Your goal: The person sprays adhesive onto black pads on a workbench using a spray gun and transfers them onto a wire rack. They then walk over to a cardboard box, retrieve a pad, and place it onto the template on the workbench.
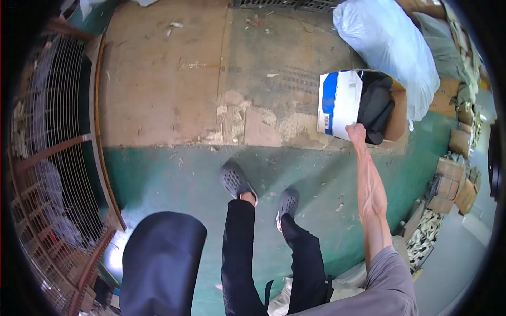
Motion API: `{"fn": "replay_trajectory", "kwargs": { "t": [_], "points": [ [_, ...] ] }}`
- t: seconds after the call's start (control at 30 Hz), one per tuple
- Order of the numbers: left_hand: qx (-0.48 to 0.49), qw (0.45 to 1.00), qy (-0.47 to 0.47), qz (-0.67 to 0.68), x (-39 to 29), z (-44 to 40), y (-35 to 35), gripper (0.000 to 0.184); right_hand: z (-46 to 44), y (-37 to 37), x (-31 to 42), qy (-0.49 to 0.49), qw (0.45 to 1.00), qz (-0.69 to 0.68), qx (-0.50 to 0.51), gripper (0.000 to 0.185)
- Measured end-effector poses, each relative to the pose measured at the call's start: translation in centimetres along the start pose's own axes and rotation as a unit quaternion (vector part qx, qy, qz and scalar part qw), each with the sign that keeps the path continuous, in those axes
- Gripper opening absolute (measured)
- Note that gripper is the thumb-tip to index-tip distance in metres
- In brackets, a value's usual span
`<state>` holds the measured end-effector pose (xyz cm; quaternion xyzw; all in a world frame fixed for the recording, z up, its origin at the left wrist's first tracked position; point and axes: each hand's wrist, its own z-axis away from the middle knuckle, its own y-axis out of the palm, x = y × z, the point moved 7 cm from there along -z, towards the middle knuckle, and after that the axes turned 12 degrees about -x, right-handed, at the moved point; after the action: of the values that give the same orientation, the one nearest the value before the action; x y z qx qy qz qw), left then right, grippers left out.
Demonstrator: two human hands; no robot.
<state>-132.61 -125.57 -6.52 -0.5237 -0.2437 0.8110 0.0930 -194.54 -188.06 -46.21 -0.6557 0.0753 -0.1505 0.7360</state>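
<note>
My right hand (357,134) is closed on the near edge of a cardboard box (341,102), its arm stretched forward. The box's side facing left is white and blue with a barcode. Inside it lie dark, curved pieces (375,108) of sheet-like material; I cannot tell exactly what they are. At the lower left, close to my body, stands a large black, smooth piece (163,258) with a rounded top. My left hand does not show; whether it holds this black piece cannot be seen.
Worn flattened cardboard (163,79) covers the far floor, and green floor (158,179) lies nearer. A big pale plastic sack (395,47) is beside the box. To the left stands a wire rack (63,137). Cardboard boxes (448,179) line the right side.
</note>
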Motion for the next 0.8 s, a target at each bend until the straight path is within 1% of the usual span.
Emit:
{"fn": "replay_trajectory", "kwargs": {
  "t": [0.03, 0.1, 0.17, 0.2, 0.23, 0.27, 0.3, 0.33, 0.37, 0.4, 0.43, 0.5, 0.53, 0.57, 0.6, 0.63, 0.67, 0.7, 0.73, 0.77, 0.8],
  "points": [
    [-0.003, 1.0, -0.005, 0.004, 0.2, 0.0, -0.2, 0.061, 0.8, 0.4, 1.5, -0.006, 1.0, -0.024, 0.0, 0.046],
    [-0.013, 1.0, -0.023, 0.009, 0.3, 0.1, -0.6, 0.062, 3.7, 1.2, 4.2, -0.017, 0.999, -0.029, -0.025, 0.039],
    [-0.014, 0.998, -0.049, 0.028, 0.9, 0.0, -2.3, 0.064, 7.4, 2.2, 7.5, -0.033, 0.999, -0.037, 0.016, 0.033],
    [-0.027, 0.999, -0.024, 0.026, -0.3, 0.9, -1.8, 0.066, 9.8, 3.1, 9.2, -0.041, 0.998, -0.037, 0.024, 0.032],
    [-0.028, 0.999, -0.024, 0.024, -1.4, 2.2, -1.0, 0.066, 12.3, 3.8, 11.0, -0.063, 0.997, -0.028, 0.021, 0.031],
    [-0.021, 0.999, -0.005, 0.035, -2.7, 3.6, 0.1, 0.066, 15.7, 3.2, 13.3, -0.062, 0.997, -0.049, 0.026, 0.031],
    [-0.014, 0.999, 0.015, 0.045, -3.8, 4.6, 0.3, 0.066, 18.8, 3.4, 15.3, -0.047, 0.997, -0.041, 0.052, 0.029],
    [-0.024, 0.998, 0.006, 0.055, -3.8, 5.2, -0.5, 0.066, 21.9, 3.6, 17.3, -0.071, 0.995, -0.043, 0.059, 0.025],
    [-0.033, 0.998, 0.003, 0.049, -3.7, 6.1, -1.3, 0.065, 25.0, 4.4, 19.4, -0.139, 0.98, -0.022, 0.144, 0.022],
    [-0.042, 0.998, 0.0, 0.042, -3.9, 7.3, -1.9, 0.064, 28.0, 2.5, 22.2, -0.165, 0.977, -0.013, 0.133, 0.019],
    [-0.055, 0.997, 0.007, 0.059, -4.4, 8.7, -1.9, 0.062, 30.6, 3.9, 22.5, -0.133, 0.981, -0.072, 0.125, 0.019],
    [-0.07, 0.994, -0.018, 0.079, -4.1, 11.0, -3.3, 0.055, 35.9, 8.2, 24.0, -0.23, 0.957, -0.061, 0.168, 0.018],
    [-0.075, 0.994, -0.02, 0.081, -3.2, 11.5, -4.9, 0.048, 38.0, 8.1, 24.4, -0.164, 0.965, -0.088, 0.185, 0.018],
    [-0.094, 0.992, -0.027, 0.078, -2.2, 12.3, -6.8, 0.046, 40.5, 8.1, 25.7, -0.252, 0.927, -0.068, 0.27, 0.019],
    [-0.114, 0.99, -0.034, 0.079, -2.0, 13.5, -8.2, 0.045, 42.1, 4.3, 26.6, -0.195, 0.945, -0.116, 0.238, 0.021],
    [-0.086, 0.988, -0.011, 0.13, -4.1, 15.4, -7.4, 0.047, 43.6, 3.2, 26.4, -0.191, 0.954, -0.122, 0.197, 0.023],
    [-0.087, 0.983, -0.011, 0.163, -3.4, 16.0, -9.3, 0.05, 44.8, 1.7, 25.8, -0.189, 0.961, -0.127, 0.155, 0.026],
    [-0.092, 0.975, -0.011, 0.203, -2.4, 16.6, -11.0, 0.053, 46.0, -1.9, 26.3, -0.315, 0.909, -0.12, 0.245, 0.035],
    [-0.059, 0.972, -0.017, 0.226, -3.0, 17.7, -12.4, 0.053, 47.2, -6.0, 26.2, -0.352, 0.89, -0.143, 0.254, 0.038],
    [-0.062, 0.97, -0.015, 0.233, -3.7, 18.5, -14.3, 0.05, 49.3, -10.2, 25.7, -0.386, 0.868, -0.163, 0.267, 0.041],
    [-0.068, 0.969, -0.016, 0.236, -4.3, 19.3, -16.4, 0.047, 51.5, -14.9, 25.2, -0.412, 0.851, -0.154, 0.287, 0.039]
  ]
}}
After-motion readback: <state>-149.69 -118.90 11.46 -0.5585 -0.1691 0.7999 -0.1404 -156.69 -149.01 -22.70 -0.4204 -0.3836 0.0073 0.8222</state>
